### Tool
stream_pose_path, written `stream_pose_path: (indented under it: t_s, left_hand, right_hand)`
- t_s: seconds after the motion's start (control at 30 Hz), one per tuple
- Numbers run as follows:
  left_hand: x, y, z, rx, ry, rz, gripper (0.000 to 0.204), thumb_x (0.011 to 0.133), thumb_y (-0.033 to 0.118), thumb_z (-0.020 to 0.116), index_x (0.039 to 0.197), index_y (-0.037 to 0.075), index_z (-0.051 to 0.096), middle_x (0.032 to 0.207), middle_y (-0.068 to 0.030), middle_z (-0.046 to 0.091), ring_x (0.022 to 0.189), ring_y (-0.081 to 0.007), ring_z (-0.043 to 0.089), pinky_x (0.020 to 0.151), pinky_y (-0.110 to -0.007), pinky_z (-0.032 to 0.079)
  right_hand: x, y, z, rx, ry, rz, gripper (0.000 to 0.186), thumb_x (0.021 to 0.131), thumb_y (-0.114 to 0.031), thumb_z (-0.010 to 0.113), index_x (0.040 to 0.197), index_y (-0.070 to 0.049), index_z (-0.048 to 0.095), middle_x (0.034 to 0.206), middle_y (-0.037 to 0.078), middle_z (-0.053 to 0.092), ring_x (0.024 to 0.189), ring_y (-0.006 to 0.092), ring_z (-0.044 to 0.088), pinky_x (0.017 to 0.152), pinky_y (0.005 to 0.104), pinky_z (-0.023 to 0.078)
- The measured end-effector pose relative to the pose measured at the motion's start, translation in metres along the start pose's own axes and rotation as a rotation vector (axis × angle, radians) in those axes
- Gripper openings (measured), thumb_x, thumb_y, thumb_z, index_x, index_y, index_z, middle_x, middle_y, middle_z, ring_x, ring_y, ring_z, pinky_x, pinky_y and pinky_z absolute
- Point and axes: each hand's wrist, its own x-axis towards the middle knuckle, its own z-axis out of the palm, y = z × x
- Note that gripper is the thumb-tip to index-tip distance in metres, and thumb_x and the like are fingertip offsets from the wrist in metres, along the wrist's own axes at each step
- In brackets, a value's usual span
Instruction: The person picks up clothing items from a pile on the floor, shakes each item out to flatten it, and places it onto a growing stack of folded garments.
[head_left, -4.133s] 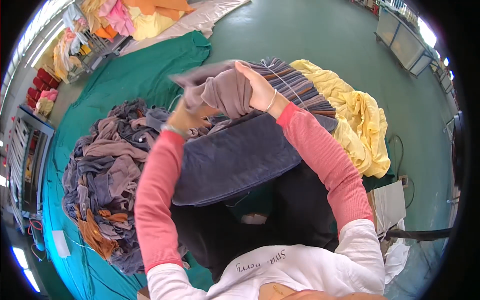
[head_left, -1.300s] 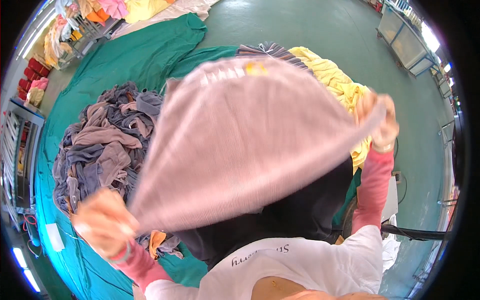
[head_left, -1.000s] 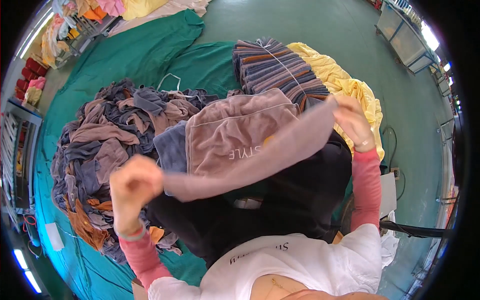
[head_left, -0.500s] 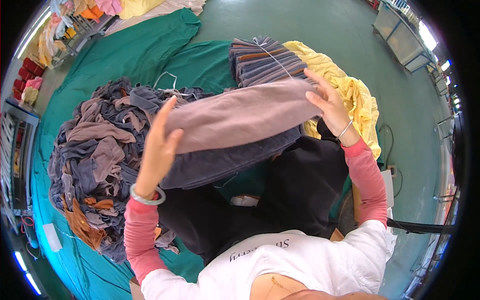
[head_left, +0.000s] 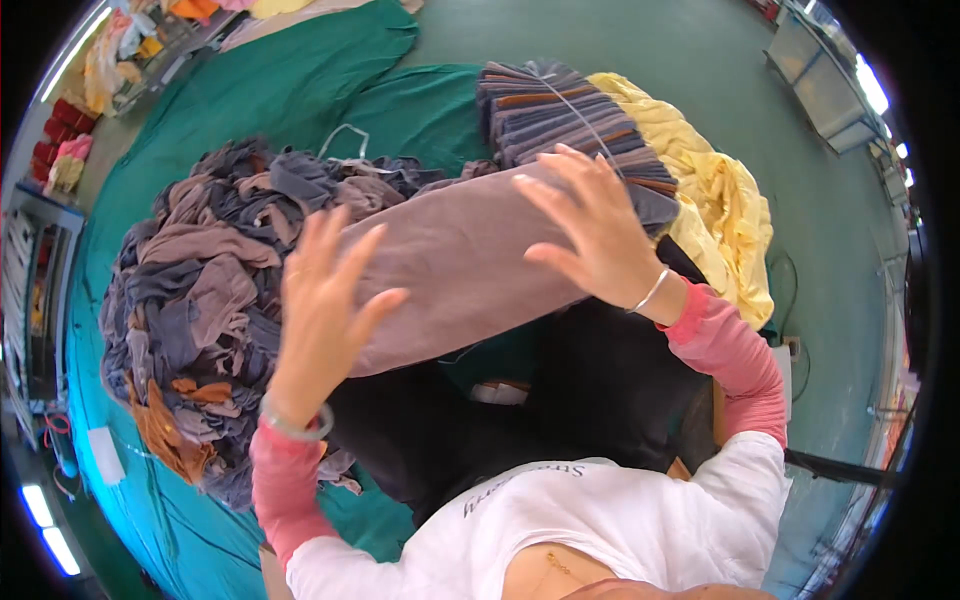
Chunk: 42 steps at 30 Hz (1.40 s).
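A mauve-brown cloth (head_left: 455, 255), spread flat and smooth, lies across my lap over the darker cloths, which it now covers. My left hand (head_left: 325, 300) is over its left end, fingers spread and holding nothing. Above its right part, my right hand (head_left: 590, 225) is also open, its fingers apart. Whether either palm touches the cloth I cannot tell. Just beyond my right hand stands a bundle of folded grey, brown and orange cloths (head_left: 560, 115), tied with a white string. A large loose heap of grey and mauve cloths (head_left: 205, 270) lies to my left.
Beneath everything is a green sheet (head_left: 270, 95) on the floor. Crumpled yellow fabric (head_left: 725, 190) lies behind the bundle at the right. A white strap (head_left: 350, 140) sticks up from the heap's far edge. A wheeled cart (head_left: 820, 85) stands at far right, a metal rack (head_left: 45, 260) at far left.
The mauve-brown cloth, held stretched between both hands before, has come down flat onto the darker cloths. Both hands have let go, and the right has moved left over it.
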Motion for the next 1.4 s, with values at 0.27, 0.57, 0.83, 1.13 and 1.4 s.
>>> stream_pose_path:
  t_s: [0.27, 0.57, 0.83, 1.13, 1.4]
  left_hand:
    - [0.018, -0.069, 0.080, -0.281, -0.110, 0.155, 0.055, 0.084, 0.038, 0.054, 0.128, 0.006, 0.043, 0.134, -0.0165, 0.039, 0.126, -0.0309, 0.033, 0.103, -0.042, 0.024]
    - [-0.104, -0.274, 0.096, 0.487, 0.041, -0.809, 0.093, 0.057, 0.018, 0.077, 0.135, 0.011, 0.027, 0.139, -0.0207, 0.024, 0.129, -0.0362, 0.024, 0.097, -0.056, 0.028]
    - [-0.145, -0.337, 0.110, 0.655, -0.259, -0.826, 0.035, 0.079, 0.023, 0.052, 0.112, 0.013, 0.049, 0.103, -0.0206, 0.056, 0.106, -0.0338, 0.050, 0.095, -0.061, 0.020]
    - [-0.082, -0.270, -0.015, -0.255, 0.445, -0.546, 0.021, 0.084, 0.015, 0.049, 0.098, 0.000, 0.055, 0.086, -0.0157, 0.061, 0.080, -0.0242, 0.058, 0.072, -0.030, 0.043]
    - [-0.019, -0.176, -0.107, -0.743, 0.748, -0.335, 0.028, 0.086, 0.013, 0.043, 0.106, -0.003, 0.056, 0.107, -0.0087, 0.057, 0.101, -0.0180, 0.052, 0.090, -0.028, 0.038]
  right_hand:
    - [0.002, 0.008, 0.070, -0.160, -0.421, 0.011, 0.085, 0.072, -0.044, 0.062, 0.140, -0.013, 0.022, 0.144, 0.014, 0.015, 0.134, 0.0353, 0.008, 0.103, 0.0591, 0.010]
    - [0.010, 0.016, 0.071, -0.188, -0.447, -0.036, 0.082, 0.073, -0.048, 0.059, 0.139, -0.015, 0.022, 0.143, 0.014, 0.017, 0.133, 0.0356, 0.014, 0.102, 0.0590, 0.014]
    - [0.010, 0.013, 0.069, -0.203, -0.426, -0.041, 0.083, 0.071, -0.050, 0.060, 0.138, -0.014, 0.025, 0.142, 0.015, 0.021, 0.131, 0.0356, 0.017, 0.101, 0.0597, 0.015]
    - [0.019, 0.007, 0.053, -0.135, -0.447, -0.024, 0.073, 0.078, -0.048, 0.054, 0.136, -0.012, 0.029, 0.140, 0.015, 0.026, 0.131, 0.0333, 0.020, 0.104, 0.0560, 0.013]
    - [0.068, -0.023, 0.044, 0.109, -0.174, -0.152, 0.063, 0.083, -0.045, 0.053, 0.132, -0.010, 0.036, 0.128, 0.017, 0.040, 0.122, 0.0332, 0.035, 0.101, 0.0514, 0.023]
